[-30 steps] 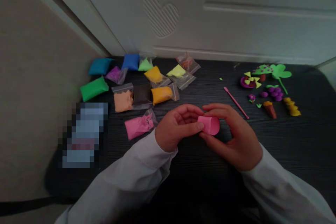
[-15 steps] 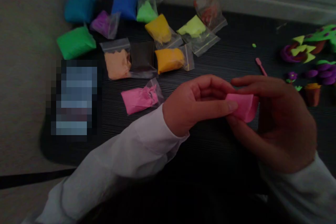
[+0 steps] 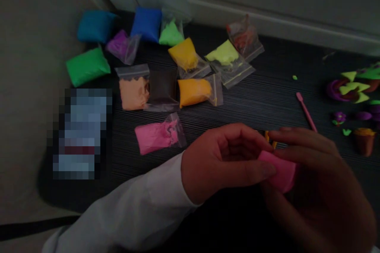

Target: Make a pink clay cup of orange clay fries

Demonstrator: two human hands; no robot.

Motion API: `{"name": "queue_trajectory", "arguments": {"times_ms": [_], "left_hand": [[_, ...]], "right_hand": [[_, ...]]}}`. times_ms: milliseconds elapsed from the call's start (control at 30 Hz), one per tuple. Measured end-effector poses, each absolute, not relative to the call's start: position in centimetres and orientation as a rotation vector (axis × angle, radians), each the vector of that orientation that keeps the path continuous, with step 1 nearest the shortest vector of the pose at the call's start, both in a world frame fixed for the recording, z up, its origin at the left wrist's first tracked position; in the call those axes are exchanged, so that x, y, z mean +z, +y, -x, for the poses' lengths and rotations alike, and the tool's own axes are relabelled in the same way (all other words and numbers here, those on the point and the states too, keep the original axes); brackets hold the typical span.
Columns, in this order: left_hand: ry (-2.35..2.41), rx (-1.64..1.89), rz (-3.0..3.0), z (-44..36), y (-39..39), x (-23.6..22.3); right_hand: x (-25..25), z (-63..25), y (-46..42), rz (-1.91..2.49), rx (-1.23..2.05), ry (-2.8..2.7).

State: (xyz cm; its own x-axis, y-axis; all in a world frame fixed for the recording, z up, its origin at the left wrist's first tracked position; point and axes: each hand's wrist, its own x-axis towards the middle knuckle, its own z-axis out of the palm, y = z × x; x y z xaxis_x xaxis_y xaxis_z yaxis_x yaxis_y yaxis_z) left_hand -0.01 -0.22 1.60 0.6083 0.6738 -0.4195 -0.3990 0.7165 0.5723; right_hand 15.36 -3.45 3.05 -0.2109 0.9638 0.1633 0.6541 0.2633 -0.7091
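Observation:
A squared lump of pink modelling clay point(image 3: 280, 172) is held between both hands, over the near side of the dark table. My left hand point(image 3: 224, 162) pinches its left end, the thumb lying on top and the other fingers curled behind. Around its right side my right hand point(image 3: 322, 184) curves, closed on it with the fingers above and the thumb below. The room is dim, and the clay's underside is hidden. To the left of my left hand lies an opened bag of pink clay point(image 3: 156, 134).
Several clay bags, among them a green bag point(image 3: 88, 67) and an orange bag point(image 3: 196, 91), spread across the dark table point(image 3: 255, 104). A blurred-out phone point(image 3: 83, 134) lies left. At right are a pink modelling tool point(image 3: 306, 111), a brown clay pot point(image 3: 364, 142) and other clay pieces.
The whole scene sits lower in the picture as the head view shifted. Both hands still hold the pink clay, now tilted somewhat. A small yellow-orange piece shows behind the fingers.

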Motion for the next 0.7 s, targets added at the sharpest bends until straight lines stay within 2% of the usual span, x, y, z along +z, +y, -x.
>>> {"name": "queue_trajectory", "arguments": {"times_ms": [400,700], "left_hand": [[0.678,0.598,-0.398,0.1,-0.3,1.0],[0.661,0.692,-0.564,0.0,0.0,0.5]], "right_hand": [[1.6,-17.4,-3.0,1.243,0.529,-2.201],[1.8,-15.9,-3.5,1.305,0.387,-2.089]]}}
